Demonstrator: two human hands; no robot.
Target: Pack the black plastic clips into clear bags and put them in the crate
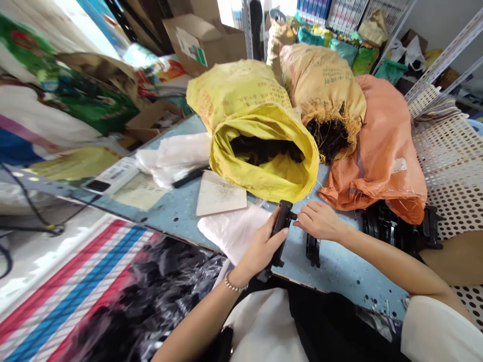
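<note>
My left hand (260, 249) grips an upright black plastic part (281, 231) near the table's front edge. My right hand (319, 221) is just right of it, with curled fingers at the part's upper tab; I cannot tell whether they pinch it. A similar black piece (313, 250) lies on the blue-grey table (339, 266) below my right hand. Further right, a heap of black parts (392, 226) sits against an orange sack (377, 156). A yellow sack (256, 136) and a tan sack (324, 95) hold dark contents.
A white cloth (234, 234), a pale board (221, 193) and a black marker (190, 176) lie left of my hands. A power strip (113, 176) sits on the far left. Perforated white shelving (453, 171) stands right; cardboard boxes (199, 42) stand behind. A striped plastic bag (75, 286) lies on the floor.
</note>
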